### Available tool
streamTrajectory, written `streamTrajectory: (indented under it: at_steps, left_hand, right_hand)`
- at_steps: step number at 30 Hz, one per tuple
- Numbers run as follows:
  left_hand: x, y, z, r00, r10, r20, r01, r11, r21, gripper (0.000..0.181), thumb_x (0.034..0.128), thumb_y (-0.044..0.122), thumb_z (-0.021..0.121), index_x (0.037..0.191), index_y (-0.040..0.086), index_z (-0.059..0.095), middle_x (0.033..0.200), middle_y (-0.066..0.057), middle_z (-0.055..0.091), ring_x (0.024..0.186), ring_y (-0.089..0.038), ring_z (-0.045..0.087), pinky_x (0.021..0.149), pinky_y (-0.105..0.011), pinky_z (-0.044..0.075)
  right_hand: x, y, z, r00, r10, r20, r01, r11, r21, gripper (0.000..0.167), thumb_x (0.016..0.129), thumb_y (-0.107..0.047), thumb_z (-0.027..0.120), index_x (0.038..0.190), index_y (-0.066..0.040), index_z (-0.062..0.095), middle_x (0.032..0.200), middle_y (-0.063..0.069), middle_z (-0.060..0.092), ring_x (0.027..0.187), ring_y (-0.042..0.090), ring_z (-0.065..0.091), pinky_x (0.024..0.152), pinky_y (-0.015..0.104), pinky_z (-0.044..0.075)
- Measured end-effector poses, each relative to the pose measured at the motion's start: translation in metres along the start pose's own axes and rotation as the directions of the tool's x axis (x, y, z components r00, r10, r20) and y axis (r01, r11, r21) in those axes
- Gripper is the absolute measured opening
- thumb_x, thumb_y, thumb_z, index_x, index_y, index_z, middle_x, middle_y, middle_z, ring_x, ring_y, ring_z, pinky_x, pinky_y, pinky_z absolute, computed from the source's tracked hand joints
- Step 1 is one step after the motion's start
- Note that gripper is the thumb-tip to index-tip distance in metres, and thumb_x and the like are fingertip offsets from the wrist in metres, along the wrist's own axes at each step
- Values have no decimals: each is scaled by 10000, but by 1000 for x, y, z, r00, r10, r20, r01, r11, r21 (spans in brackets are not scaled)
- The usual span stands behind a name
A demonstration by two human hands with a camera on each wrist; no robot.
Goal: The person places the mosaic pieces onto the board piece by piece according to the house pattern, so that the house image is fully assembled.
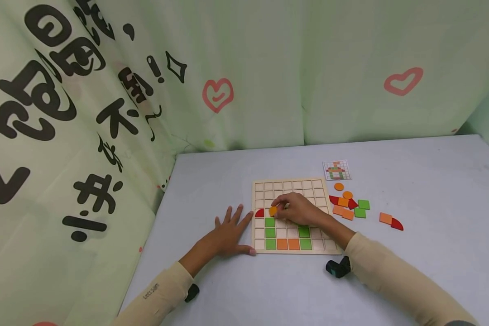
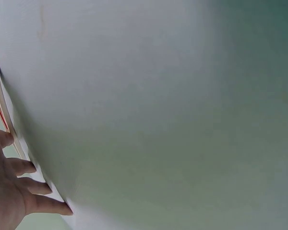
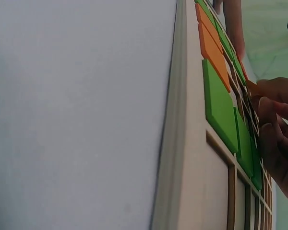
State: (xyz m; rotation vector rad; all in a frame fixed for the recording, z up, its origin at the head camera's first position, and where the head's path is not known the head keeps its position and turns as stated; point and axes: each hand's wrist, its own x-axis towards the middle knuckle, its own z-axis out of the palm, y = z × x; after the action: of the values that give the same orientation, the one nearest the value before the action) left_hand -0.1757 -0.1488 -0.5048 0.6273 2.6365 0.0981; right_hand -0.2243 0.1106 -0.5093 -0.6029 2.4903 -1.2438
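Note:
A wooden grid board [image 1: 260, 244] lies on the table in the head view. My right hand [image 1: 298, 209] is over its middle and pinches a small orange piece [image 1: 273, 211] between thumb and fingertips, just right of a red quarter-circle piece [image 1: 259, 213]. The orange piece's full shape is partly hidden. Green squares [image 1: 270, 244] stand in two columns in the lower cells, joined along the bottom row by two orange squares [image 1: 282, 244]. My left hand [image 1: 228, 233] is spread beside the board, its fingertips and thumb at the left edge. In the left wrist view, the left fingers [image 2: 43, 205] are straight.
Right of the board lie loose pieces: orange circles [image 1: 339, 186], green squares [image 1: 363, 204], orange squares [image 1: 347, 214] and red pieces [image 1: 352, 204]. Farther right are an orange square [image 1: 385, 218] and a red quarter-circle [image 1: 397, 224]. A pattern card [image 1: 337, 170] lies behind them.

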Motion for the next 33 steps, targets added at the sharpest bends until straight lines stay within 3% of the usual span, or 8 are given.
streamTrajectory:
  at_steps: [4,14,33]
  left_hand:
    - [0,0,0,1000,4,0,-4,1000,-2,1100,781,751,657,1625,247,162,1697,-139,73,1533,-480,79,1097,-759,225]
    - [-1,-2,0,1000,16,-5,-16,1000,-10,1102,782,754,653,1626,248,158,1698,-138,67,1532,-484,71,1098,-758,225]
    - [-1,-2,1,1000,19,-12,-19,1000,-7,1100,782,756,647,1626,247,157,1697,-139,76,1532,-482,78,1096,-760,223]
  right_hand:
    - [3,-4,5,1000,23,-6,-23,999,-37,256,883,-140,770,1118,-50,724,826,-13,650,740,128,542,719,273,449]
    - [6,-12,13,999,39,-24,-42,986,-159,237,885,-169,764,1095,-64,734,791,-35,624,711,116,536,689,283,437]
    - [6,-15,11,999,43,-18,-46,979,-197,230,870,-204,778,1066,-87,747,776,-50,639,686,106,544,661,278,443]
